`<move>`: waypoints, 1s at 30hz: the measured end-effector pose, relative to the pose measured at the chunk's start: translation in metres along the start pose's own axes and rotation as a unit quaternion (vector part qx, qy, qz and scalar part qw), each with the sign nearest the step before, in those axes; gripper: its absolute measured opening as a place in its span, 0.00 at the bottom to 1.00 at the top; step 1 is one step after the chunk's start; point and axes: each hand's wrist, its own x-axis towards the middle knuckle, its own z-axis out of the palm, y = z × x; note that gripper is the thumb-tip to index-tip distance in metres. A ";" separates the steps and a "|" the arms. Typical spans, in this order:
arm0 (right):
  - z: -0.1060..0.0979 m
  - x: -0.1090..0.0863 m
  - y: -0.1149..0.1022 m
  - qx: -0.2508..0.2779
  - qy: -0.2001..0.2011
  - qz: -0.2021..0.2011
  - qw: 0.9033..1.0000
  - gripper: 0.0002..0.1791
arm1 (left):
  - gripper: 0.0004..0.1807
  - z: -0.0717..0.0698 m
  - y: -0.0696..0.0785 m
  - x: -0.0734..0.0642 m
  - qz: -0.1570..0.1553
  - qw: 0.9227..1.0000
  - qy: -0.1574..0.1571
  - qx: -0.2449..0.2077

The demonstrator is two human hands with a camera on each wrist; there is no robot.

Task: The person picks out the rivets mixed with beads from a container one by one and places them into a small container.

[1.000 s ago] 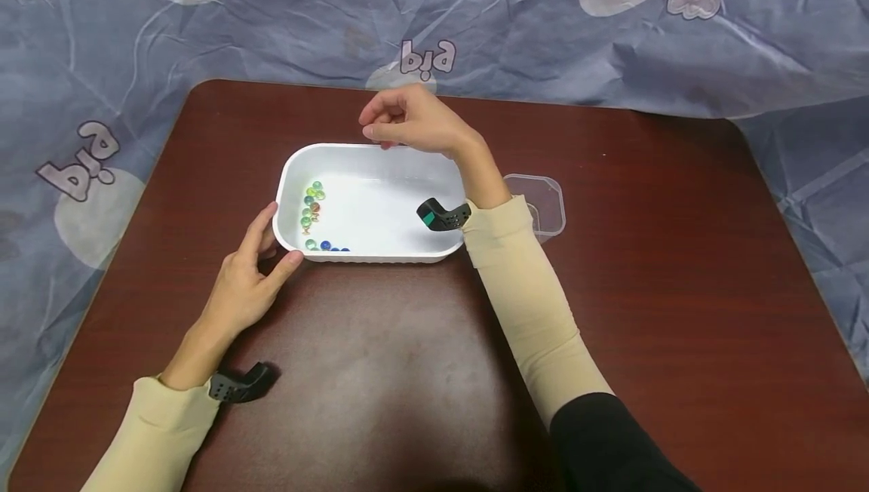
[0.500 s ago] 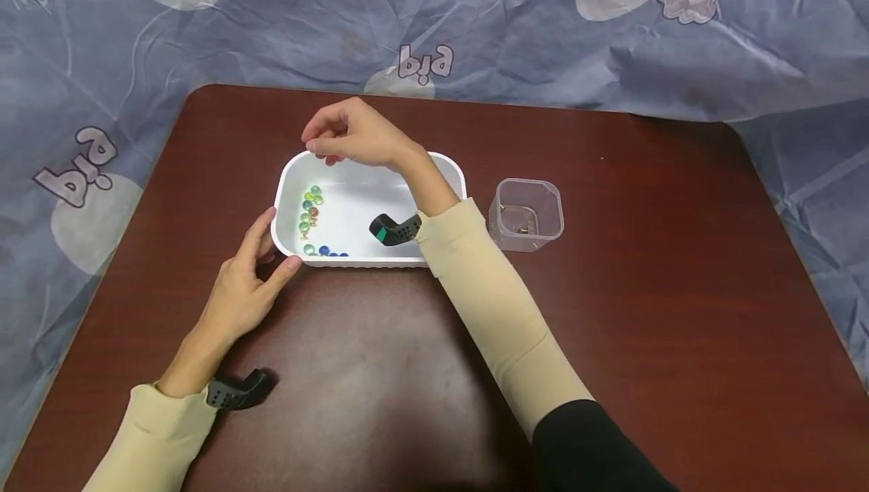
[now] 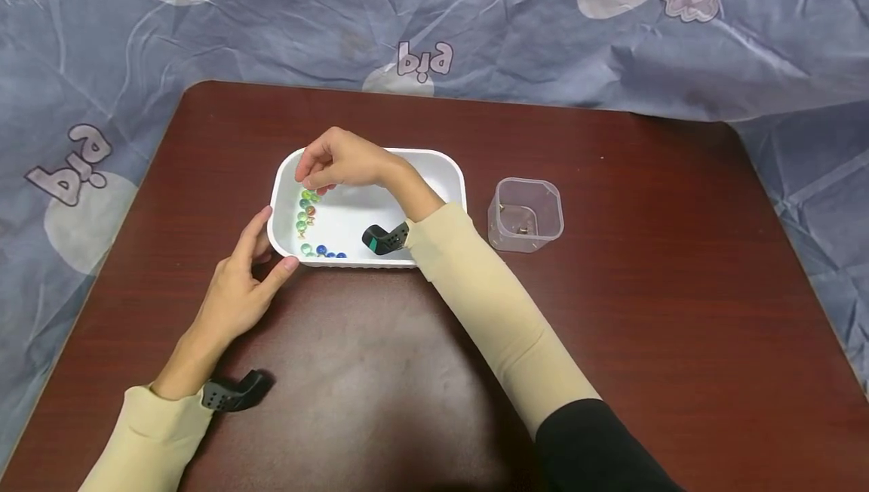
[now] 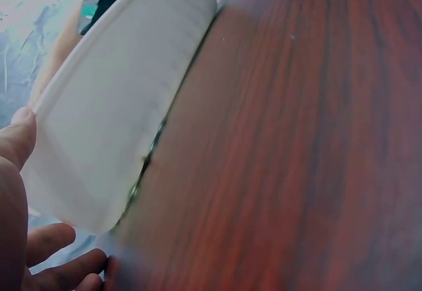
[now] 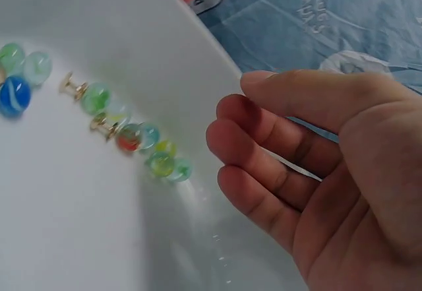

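My left hand (image 3: 234, 292) holds the near left corner of a white plastic tray (image 3: 434, 175), thumb on the front side and fingers along the left side. Over the tray's left end hovers my right hand (image 3: 345, 158), fingers loosely bent and nothing visible between them. Glass marbles (image 3: 302, 213) lie in a line along the left wall, and blue marbles (image 3: 322, 250) sit at the front left. In the right wrist view, small gold push pins (image 5: 103, 125) lie among the green marbles (image 5: 96, 97), below and left of the fingertips.
A clear plastic box (image 3: 526, 209) with a few small gold pieces stands right of the tray. Both stand on a dark red-brown table (image 3: 679, 288). A blue-grey patterned cloth (image 3: 502, 16) hangs behind the table.
My right hand has moved left, then down into the tray's left end. The clear box, partly covered by the right forearm before, now shows fully. My left hand keeps its place.
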 end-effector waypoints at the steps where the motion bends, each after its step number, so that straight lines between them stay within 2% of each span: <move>1: 0.001 0.001 0.001 -0.014 -0.005 0.005 1.000 0.06 | 0.42 0.000 0.000 0.000 0.003 1.000 0.003 0.002; 8: 0.006 0.005 0.005 -0.069 -0.063 0.034 0.995 0.02 | 0.42 -0.001 0.000 0.001 0.003 1.000 0.001 0.005; 16: 0.012 0.007 0.008 -0.115 -0.108 0.070 0.985 0.05 | 0.42 -0.001 -0.001 0.002 0.004 1.000 -0.002 0.001; 30: 0.018 0.017 0.009 -0.144 -0.133 0.083 0.977 0.04 | 0.41 0.000 -0.004 0.001 0.004 1.000 0.000 0.005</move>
